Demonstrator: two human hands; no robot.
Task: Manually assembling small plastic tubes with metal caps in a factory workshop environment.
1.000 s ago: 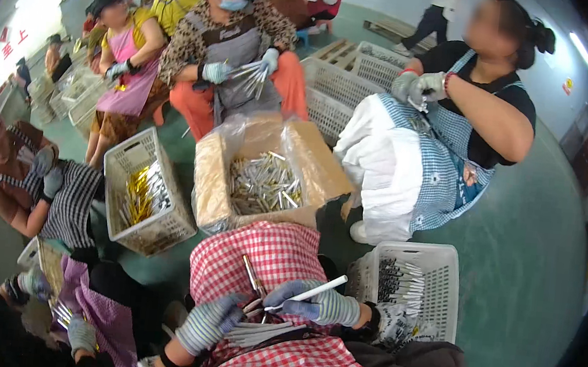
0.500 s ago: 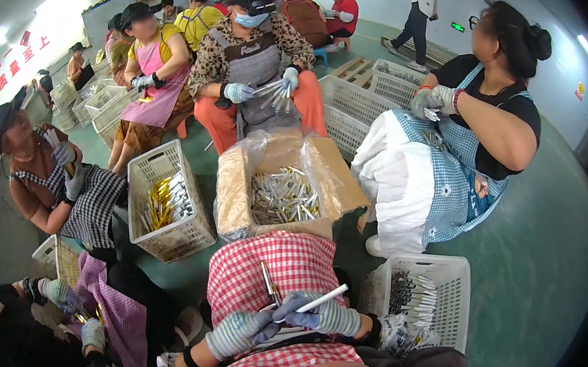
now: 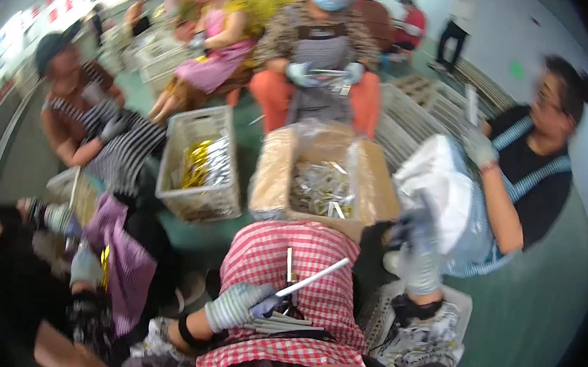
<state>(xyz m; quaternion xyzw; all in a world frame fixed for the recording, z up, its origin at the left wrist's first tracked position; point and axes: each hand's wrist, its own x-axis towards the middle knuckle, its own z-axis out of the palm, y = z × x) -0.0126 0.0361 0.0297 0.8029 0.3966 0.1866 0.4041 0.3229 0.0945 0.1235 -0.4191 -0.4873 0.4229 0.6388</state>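
One slim, straight white stick (image 3: 313, 276), tilted up rightward, gripped in left hand (image 3: 239, 308) above red-checked apron (image 3: 259, 251). Right hand (image 3: 417, 239) well apart, blurred; can't tell its grip.

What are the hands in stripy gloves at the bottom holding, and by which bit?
The left hand holds a white stick by its lower end. The right hand is blurred, so I can't tell whether it holds anything.
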